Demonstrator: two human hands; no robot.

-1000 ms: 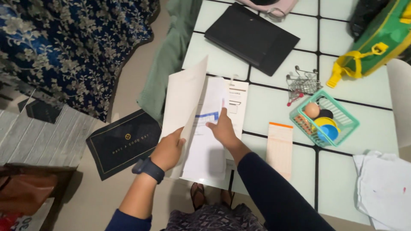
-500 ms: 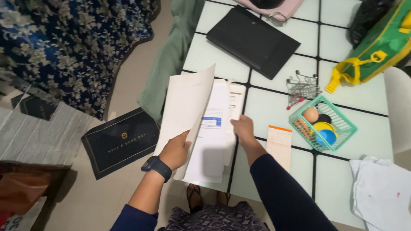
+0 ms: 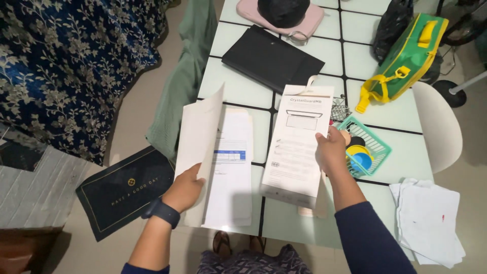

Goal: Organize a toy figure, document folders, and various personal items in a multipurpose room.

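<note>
Two hands grasping, left (image 3: 185, 189) open folder (image 3: 200, 147), right (image 3: 331, 152) flat packet (image 3: 299, 142) hiding basket (image 3: 378, 147).

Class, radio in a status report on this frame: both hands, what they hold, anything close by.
Left hand grips open folder flap. Right hand holds flat white package above table. Green basket beside right hand.

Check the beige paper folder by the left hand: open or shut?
Open. The left hand lifts the beige paper folder's front cover up off the white printed sheets inside, which lie exposed.
</note>
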